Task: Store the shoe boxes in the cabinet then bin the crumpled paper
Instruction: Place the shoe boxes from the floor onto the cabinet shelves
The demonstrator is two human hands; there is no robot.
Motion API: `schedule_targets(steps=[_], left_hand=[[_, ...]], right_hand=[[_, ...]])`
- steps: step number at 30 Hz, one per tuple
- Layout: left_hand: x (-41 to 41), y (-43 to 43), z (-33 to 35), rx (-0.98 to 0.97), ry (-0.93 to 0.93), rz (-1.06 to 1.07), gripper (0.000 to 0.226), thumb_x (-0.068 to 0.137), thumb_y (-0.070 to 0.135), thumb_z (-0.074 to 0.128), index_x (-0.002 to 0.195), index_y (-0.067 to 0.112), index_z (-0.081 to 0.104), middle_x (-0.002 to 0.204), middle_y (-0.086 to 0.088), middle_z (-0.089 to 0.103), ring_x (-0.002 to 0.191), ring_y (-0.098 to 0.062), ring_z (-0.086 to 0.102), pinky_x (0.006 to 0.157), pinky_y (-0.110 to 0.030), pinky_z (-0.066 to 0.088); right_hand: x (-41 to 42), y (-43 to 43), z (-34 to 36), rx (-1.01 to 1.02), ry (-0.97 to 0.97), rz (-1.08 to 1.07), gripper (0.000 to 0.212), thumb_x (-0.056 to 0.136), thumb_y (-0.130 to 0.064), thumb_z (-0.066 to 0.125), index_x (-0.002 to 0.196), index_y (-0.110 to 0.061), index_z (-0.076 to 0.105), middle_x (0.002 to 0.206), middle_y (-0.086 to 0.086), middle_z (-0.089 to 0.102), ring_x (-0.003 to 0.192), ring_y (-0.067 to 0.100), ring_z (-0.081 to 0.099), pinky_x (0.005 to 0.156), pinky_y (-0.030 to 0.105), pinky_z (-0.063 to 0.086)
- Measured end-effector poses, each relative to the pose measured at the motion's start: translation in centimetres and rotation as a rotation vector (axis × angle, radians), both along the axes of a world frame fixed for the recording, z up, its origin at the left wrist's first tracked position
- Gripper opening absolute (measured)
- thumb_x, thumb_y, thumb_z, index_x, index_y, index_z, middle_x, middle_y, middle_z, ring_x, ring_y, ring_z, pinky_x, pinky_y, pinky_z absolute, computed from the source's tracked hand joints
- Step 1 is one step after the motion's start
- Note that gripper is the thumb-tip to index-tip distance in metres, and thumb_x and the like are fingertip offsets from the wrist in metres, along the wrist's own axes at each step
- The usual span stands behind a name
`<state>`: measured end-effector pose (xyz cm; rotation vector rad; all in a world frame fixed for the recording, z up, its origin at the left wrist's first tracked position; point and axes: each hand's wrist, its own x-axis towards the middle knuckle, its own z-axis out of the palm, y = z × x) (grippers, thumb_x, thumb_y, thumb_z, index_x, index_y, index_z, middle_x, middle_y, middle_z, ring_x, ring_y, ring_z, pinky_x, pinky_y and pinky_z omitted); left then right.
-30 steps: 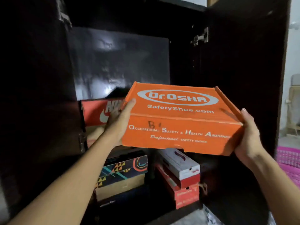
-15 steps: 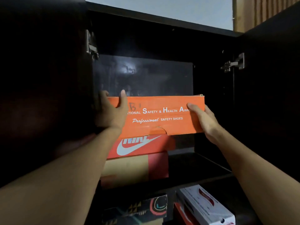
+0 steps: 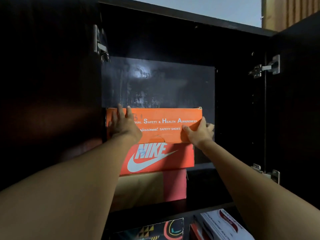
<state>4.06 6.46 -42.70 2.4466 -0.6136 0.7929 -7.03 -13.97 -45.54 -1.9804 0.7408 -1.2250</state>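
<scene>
Here, in the head view, the orange box [image 3: 164,115] lies inside the cabinet [image 3: 239,110], on top of the Nike box [image 3: 155,159]. The left hand [image 3: 123,128] presses flat on its front with straight fingers. The right hand [image 3: 199,134] grips its right end, with the thumb on the front.

Two bare forearms reach in from the lower left and lower right of the frame, uncovered along their whole visible length. The left hand [image 3: 121,125] and right hand [image 3: 199,134], mid-frame, are bare too.
</scene>
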Motion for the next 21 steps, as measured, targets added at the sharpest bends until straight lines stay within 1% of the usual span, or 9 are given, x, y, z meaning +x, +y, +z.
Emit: schedule_targets(steps=[2, 3, 7, 12, 13, 15, 16, 18, 21], left_hand=[[0.1, 0.0, 0.3, 0.035, 0.104, -0.004, 0.091, 0.089, 0.031, 0.058, 0.155, 0.024, -0.005, 0.16, -0.001, -0.025, 0.15, -0.029, -0.005, 0.12, -0.042, 0.019], [-0.1, 0.0, 0.4, 0.055, 0.119, -0.003, 0.094, 0.088, 0.033, 0.059, 0.155, 0.025, -0.006, 0.159, 0.0, -0.027, 0.15, -0.029, -0.005, 0.12, -0.042, 0.02], [-0.5, -0.4, 0.2, 0.11, 0.145, -0.012, 0.094, 0.088, 0.036, 0.059, 0.154, 0.028, -0.007, 0.157, 0.001, -0.033, 0.149, -0.028, -0.013, 0.118, -0.038, 0.019], [0.1, -0.2, 0.9, 0.213, 0.214, -0.019, 0.092, 0.088, 0.035, 0.055, 0.154, 0.031, -0.009, 0.156, -0.001, -0.035, 0.148, -0.027, -0.018, 0.121, -0.043, 0.014], [0.0, 0.0, 1.2, 0.234, 0.225, -0.017, 0.092, 0.088, 0.035, 0.054, 0.154, 0.031, -0.009, 0.156, -0.001, -0.035, 0.149, -0.027, -0.018, 0.121, -0.044, 0.014], [-0.5, 0.3, 1.7, 0.258, 0.235, -0.012, 0.09, 0.088, 0.037, 0.053, 0.155, 0.03, -0.005, 0.157, -0.003, -0.032, 0.149, -0.029, -0.013, 0.121, -0.043, 0.015], [-0.7, 0.3, 1.8, 0.26, 0.229, -0.002, 0.088, 0.088, 0.039, 0.054, 0.155, 0.028, -0.001, 0.159, -0.005, -0.027, 0.15, -0.032, -0.007, 0.12, -0.042, 0.018], [-1.6, 0.1, 1.6, 0.245, 0.19, 0.007, 0.082, 0.085, 0.044, 0.056, 0.154, 0.023, 0.017, 0.163, -0.012, -0.008, 0.147, -0.037, 0.013, 0.116, -0.043, 0.029], [-5.2, -1.1, -0.7, 0.258, 0.065, -0.125, 0.067, 0.081, 0.045, 0.06, 0.141, 0.019, 0.046, 0.149, -0.014, 0.042, 0.134, -0.036, 0.042, 0.104, -0.038, 0.043]], right_hand=[[1.1, 0.5, -0.2, -0.02, 0.01, -0.008, 0.092, 0.092, -0.044, 0.062, 0.156, -0.017, 0.002, 0.152, 0.012, 0.016, 0.139, 0.036, 0.023, 0.114, 0.044, 0.024], [1.5, 0.6, -0.3, -0.022, 0.003, -0.024, 0.091, 0.093, -0.041, 0.061, 0.156, -0.017, 0.001, 0.154, 0.012, 0.016, 0.14, 0.036, 0.022, 0.113, 0.046, 0.025], [2.9, 1.4, -0.8, -0.024, 0.015, -0.101, 0.07, 0.094, -0.038, 0.06, 0.15, -0.019, 0.022, 0.153, 0.007, 0.02, 0.138, 0.032, 0.025, 0.106, 0.049, 0.035], [2.8, 0.9, -1.8, -0.093, 0.126, -0.007, 0.078, 0.094, -0.039, 0.061, 0.155, -0.021, 0.015, 0.156, -0.001, 0.015, 0.141, 0.029, 0.022, 0.111, 0.048, 0.032], [2.3, 0.6, -1.9, -0.113, 0.163, 0.021, 0.076, 0.093, -0.039, 0.062, 0.154, -0.021, 0.02, 0.156, -0.001, 0.018, 0.141, 0.028, 0.026, 0.113, 0.047, 0.032], [0.9, -0.1, -2.0, -0.136, 0.171, 0.103, 0.055, 0.092, -0.038, 0.063, 0.141, -0.02, 0.045, 0.145, 0.003, 0.04, 0.132, 0.026, 0.044, 0.108, 0.041, 0.04], [0.0, -0.4, -2.1, -0.136, 0.149, 0.134, 0.042, 0.092, -0.037, 0.064, 0.13, -0.02, 0.055, 0.132, 0.003, 0.053, 0.122, 0.024, 0.054, 0.102, 0.036, 0.044], [-2.1, -0.9, -2.7, -0.107, 0.123, 0.164, 0.036, 0.094, -0.037, 0.062, 0.126, -0.022, 0.06, 0.115, -0.002, 0.063, 0.112, 0.017, 0.059, 0.1, 0.032, 0.045], [-6.1, -1.3, -4.4, -0.111, 0.131, 0.124, 0.044, 0.093, -0.047, 0.057, 0.132, -0.025, 0.059, 0.127, 0.001, 0.065, 0.12, 0.019, 0.059, 0.106, 0.038, 0.044]])
